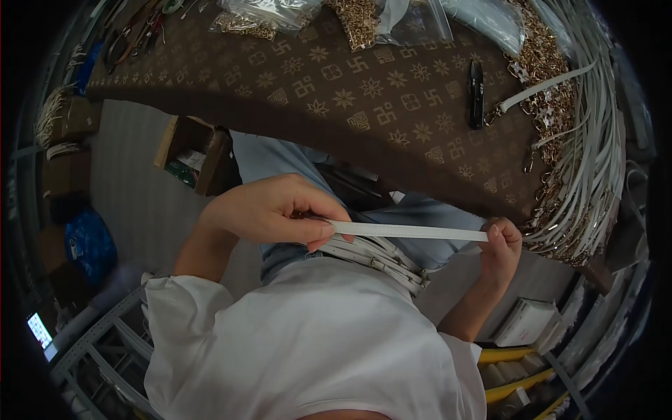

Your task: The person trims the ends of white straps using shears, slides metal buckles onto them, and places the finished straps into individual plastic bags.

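Observation:
A narrow white strap (413, 232) is stretched nearly level above my lap. My left hand (283, 210) pinches its left end between thumb and fingers. At the other end my right hand (501, 241) is closed on the strap, thumb on top. Several white straps with small metal buckles (381, 262) lie across my lap beneath it. On the patterned brown tablecloth (378, 91) ahead, a bundle of long white straps (595, 154) hangs at the right, beside a heap of gold-coloured chains and clasps (542, 70).
A black folding tool (476, 94) lies on the cloth near the chains. Pliers (122, 45) are at the far left. Clear plastic bags (273, 14) sit along the back. Below the table stands an open cardboard box (196, 154); a blue bag (91, 245) is farther left.

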`<state>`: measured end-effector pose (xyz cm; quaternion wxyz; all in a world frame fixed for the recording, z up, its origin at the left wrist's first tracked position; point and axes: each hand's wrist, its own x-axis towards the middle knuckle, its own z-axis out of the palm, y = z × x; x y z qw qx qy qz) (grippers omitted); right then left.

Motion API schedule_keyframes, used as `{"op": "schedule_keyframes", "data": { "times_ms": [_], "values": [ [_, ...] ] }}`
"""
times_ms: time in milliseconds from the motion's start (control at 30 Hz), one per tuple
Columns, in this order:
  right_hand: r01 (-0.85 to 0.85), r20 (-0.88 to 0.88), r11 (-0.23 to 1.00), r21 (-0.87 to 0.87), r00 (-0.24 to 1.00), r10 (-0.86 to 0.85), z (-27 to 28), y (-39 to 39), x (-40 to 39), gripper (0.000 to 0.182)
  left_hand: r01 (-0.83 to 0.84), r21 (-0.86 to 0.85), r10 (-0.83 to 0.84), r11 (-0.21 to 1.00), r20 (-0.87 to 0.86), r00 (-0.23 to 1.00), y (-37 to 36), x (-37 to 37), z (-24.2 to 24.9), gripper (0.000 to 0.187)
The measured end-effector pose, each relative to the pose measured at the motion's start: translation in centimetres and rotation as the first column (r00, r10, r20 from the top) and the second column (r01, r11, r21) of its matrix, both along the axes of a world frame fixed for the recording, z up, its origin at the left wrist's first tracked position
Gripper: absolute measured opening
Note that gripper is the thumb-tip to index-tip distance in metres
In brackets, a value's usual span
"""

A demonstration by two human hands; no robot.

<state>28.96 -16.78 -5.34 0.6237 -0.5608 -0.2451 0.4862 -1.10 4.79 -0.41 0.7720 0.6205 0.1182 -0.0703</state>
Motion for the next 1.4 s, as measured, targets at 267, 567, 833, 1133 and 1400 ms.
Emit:
{"op": "schedule_keyframes", "data": {
  "times_ms": [267,567,833,1133,1400],
  "values": [
    [-0.113,0.277,0.992,-0.06,0.953,0.126,1.0,-0.4,0.4,0.022,-0.094,0.128,0.089,0.987,0.039,0.995,-0.6,0.4,0.7,0.017],
    [-0.58,-0.24,0.797,-0.172,0.809,0.537,3.5,5.4,-8.6,0.026,-0.603,0.797,-0.099,0.038,0.604,0.791,-2.4,2.4,-0.5,0.031],
    [-0.366,0.262,0.93,0.032,0.901,0.345,4.3,4.9,-9.8,0.014,-0.696,0.717,-0.023,-0.046,0.696,0.718,-2.6,2.1,-1.9,0.033],
    [-0.358,0.274,0.933,0.038,0.902,0.334,4.4,4.9,-9.5,0.012,-0.711,0.701,-0.04,-0.049,0.71,0.703,-2.5,2.3,-2.1,0.032],
    [-0.335,0.337,0.942,0.017,0.889,0.31,4.5,5.0,-9.7,0.01,-0.673,0.738,0.076,0.044,0.669,0.739,-3.0,2.6,-1.6,0.032]
  ]
}}
